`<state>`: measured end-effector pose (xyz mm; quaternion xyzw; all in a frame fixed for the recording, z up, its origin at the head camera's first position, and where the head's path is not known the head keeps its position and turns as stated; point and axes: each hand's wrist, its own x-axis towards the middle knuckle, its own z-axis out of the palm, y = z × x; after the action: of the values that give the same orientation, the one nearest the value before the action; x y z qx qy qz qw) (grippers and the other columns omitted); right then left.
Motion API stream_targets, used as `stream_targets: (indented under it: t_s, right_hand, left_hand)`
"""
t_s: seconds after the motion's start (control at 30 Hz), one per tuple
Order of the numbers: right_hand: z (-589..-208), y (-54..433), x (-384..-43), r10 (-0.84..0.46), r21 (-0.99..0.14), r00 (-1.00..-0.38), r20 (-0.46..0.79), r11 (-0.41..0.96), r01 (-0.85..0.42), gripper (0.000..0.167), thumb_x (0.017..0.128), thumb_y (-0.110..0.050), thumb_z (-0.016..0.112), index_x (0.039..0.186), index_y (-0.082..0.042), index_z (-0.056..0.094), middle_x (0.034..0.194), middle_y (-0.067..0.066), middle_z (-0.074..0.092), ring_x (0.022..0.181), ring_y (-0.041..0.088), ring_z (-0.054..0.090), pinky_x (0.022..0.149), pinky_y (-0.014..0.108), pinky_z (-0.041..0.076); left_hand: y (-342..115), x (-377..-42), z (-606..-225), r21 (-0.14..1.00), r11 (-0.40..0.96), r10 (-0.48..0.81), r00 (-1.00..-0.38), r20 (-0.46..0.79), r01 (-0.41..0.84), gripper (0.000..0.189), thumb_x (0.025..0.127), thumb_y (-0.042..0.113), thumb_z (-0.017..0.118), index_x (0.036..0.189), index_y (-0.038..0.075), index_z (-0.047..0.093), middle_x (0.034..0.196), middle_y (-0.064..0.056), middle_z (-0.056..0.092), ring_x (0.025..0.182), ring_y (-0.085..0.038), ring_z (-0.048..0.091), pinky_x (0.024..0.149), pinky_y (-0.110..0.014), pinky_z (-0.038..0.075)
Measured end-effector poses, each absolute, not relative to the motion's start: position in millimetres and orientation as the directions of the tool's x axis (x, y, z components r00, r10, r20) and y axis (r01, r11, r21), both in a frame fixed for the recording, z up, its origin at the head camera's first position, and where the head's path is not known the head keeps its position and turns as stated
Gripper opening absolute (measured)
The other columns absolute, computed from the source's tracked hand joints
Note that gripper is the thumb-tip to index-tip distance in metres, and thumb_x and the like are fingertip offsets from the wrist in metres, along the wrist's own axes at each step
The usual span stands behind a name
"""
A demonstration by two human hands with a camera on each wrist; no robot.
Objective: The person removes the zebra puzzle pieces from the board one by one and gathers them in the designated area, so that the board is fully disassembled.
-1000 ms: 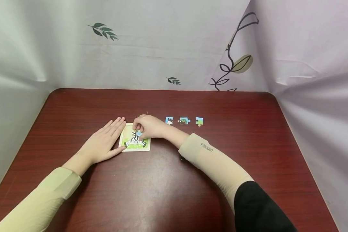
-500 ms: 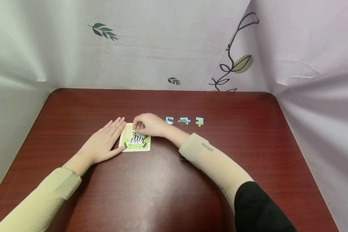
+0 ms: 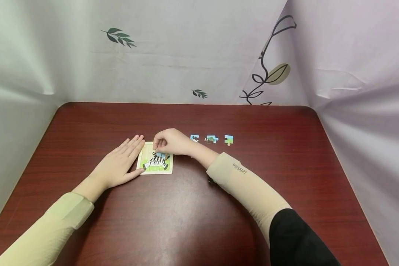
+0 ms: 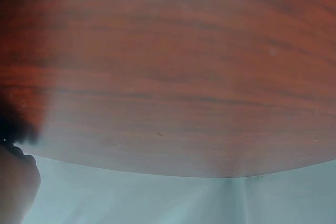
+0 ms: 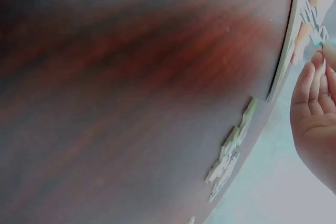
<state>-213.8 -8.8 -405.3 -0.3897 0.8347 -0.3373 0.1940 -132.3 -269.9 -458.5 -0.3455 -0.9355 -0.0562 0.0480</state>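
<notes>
One piece (image 3: 160, 154) seemingly pinched by right hand (image 3: 173, 142); left hand (image 3: 119, 162) touches zebra board (image 3: 159, 172).

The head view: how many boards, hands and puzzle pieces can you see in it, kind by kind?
Zebra puzzle board: 1
Hands, left hand and right hand: 2
Bluish piece in the right fingers: 1
Loose pieces in a row: 3
Total visible: 7

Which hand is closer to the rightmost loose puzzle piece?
Right. The right hand is over the board, left of the rightmost piece; the left hand is farther away, at the board's left edge.
</notes>
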Motion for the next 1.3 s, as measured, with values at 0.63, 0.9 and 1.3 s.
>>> stream_targets:
  t_s: [0.63, 0.9, 1.3]
  right_hand:
    - [-379, 40, -220, -0.756, -0.774, -0.653, -0.042, 0.437, -0.457, 0.006, 0.097, -0.009, 0.075, 0.099, -0.007, 0.081, 0.095, 0.004, 0.079, 0.086, 0.012, 0.071, 0.081, 0.019, 0.059]
    - [-375, 82, -220, -0.725, -0.746, -0.682, -0.092, 0.504, -0.436, 0.005, 0.095, -0.009, 0.077, 0.097, -0.007, 0.082, 0.089, 0.004, 0.079, 0.082, 0.013, 0.071, 0.079, 0.022, 0.060]
    - [-383, 139, -221, -0.678, -0.702, -0.718, -0.158, 0.589, -0.401, 0.005, 0.094, -0.008, 0.079, 0.096, -0.006, 0.082, 0.084, 0.003, 0.079, 0.076, 0.008, 0.067, 0.074, 0.022, 0.056]
  left_hand:
    - [-268, -131, -458, 0.066, 0.748, 0.648, -0.748, 0.143, 0.660, 0.092, 0.099, 0.049, 0.063, 0.162, -0.009, 0.031, 0.171, -0.027, 0.031, 0.160, -0.042, 0.031, 0.139, -0.039, 0.012]
    - [-268, -132, -458, 0.066, 0.742, 0.654, -0.743, 0.143, 0.667, 0.092, 0.099, 0.048, 0.063, 0.162, -0.009, 0.030, 0.171, -0.028, 0.030, 0.161, -0.042, 0.030, 0.139, -0.034, 0.005]
    - [-270, -132, -458, 0.056, 0.747, 0.652, -0.747, 0.132, 0.662, 0.092, 0.099, 0.048, 0.064, 0.163, -0.008, 0.029, 0.172, -0.026, 0.029, 0.161, -0.041, 0.029, 0.139, -0.036, 0.007]
